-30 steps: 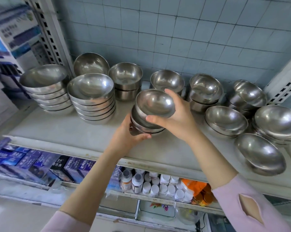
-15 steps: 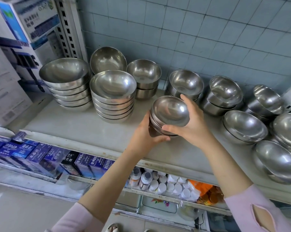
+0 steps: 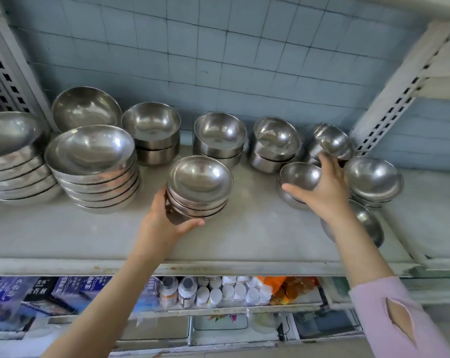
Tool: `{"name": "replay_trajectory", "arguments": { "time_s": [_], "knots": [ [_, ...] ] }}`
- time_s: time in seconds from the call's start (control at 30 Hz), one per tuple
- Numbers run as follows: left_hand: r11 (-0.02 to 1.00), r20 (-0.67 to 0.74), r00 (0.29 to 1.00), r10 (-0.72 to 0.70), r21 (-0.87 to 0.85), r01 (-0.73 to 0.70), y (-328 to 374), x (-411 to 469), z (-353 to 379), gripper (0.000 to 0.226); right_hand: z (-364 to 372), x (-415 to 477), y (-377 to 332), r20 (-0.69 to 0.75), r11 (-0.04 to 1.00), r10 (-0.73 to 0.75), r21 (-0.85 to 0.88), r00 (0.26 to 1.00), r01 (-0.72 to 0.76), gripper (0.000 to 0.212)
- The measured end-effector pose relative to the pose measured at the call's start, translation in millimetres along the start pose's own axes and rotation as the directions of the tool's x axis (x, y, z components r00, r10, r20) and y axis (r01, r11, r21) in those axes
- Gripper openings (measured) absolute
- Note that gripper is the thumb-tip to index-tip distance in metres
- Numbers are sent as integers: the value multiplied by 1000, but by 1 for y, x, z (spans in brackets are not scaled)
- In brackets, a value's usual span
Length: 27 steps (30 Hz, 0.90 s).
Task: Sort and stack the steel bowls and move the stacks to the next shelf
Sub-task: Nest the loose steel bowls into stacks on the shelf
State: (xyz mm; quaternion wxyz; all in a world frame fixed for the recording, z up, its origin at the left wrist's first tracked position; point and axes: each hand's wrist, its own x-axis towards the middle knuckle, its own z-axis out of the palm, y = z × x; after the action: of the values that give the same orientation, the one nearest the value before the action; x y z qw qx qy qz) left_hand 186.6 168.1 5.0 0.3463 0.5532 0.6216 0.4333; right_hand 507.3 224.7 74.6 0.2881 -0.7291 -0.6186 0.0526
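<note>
So the left grip [image 3: 164, 223] holds the short stack of shallow shiny steel bowls [image 3: 199, 187] on the pale shelf [image 3: 244, 236], and the right grip [image 3: 327, 195] is curled round a small round steel bowl [image 3: 300, 177] to its right. It's slick curved metal, so it could slip, or the fingers [image 3: 324, 161] could knock the tilted steel bowls [image 3: 332, 142] behind over.

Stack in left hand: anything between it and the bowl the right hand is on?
Nothing visible: only bare shelf lies between the stack, gripped by the left hand, and the bowl the right hand grips.
</note>
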Motion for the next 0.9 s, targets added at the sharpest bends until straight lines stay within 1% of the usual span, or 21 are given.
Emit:
{"name": "replay_trajectory", "arguments": {
  "time_s": [0.13,0.37,0.47,0.53,0.6,0.67,0.77,0.83,0.9],
  "knots": [
    [1000,-8,1000,-10,-5,10,-3,1,1,109,3,4,4,72,998,63,12,995,-64,117],
    [1000,-12,1000,-18,-14,18,-2,1,1,106,4,8,5,143,986,152,41,978,-159,114],
    [1000,-16,1000,-8,-12,8,-1,1,1,107,0,9,4,150,981,172,60,974,-183,111],
    [1000,-17,1000,-5,-4,5,0,1,1,105,-5,7,-2,121,982,161,81,980,-171,109],
    [1000,-13,1000,3,2,-3,1,0,0,105,-12,2,-16,69,984,114,128,991,-122,105],
    [1000,-2,1000,5,8,-5,1,-1,-2,108,-18,-6,-41,50,978,26,205,998,-36,101],
    [999,16,1000,14,33,-15,0,-1,-5,109,-13,-21,-90,121,927,-138,366,983,85,104],
    [1000,14,1000,18,25,-18,-1,0,-5,108,0,-29,-119,202,890,-213,444,956,104,102],
    [1000,11,1000,24,10,-24,-3,0,-5,104,16,-36,-141,244,879,-263,460,933,128,99]
  ]
}}
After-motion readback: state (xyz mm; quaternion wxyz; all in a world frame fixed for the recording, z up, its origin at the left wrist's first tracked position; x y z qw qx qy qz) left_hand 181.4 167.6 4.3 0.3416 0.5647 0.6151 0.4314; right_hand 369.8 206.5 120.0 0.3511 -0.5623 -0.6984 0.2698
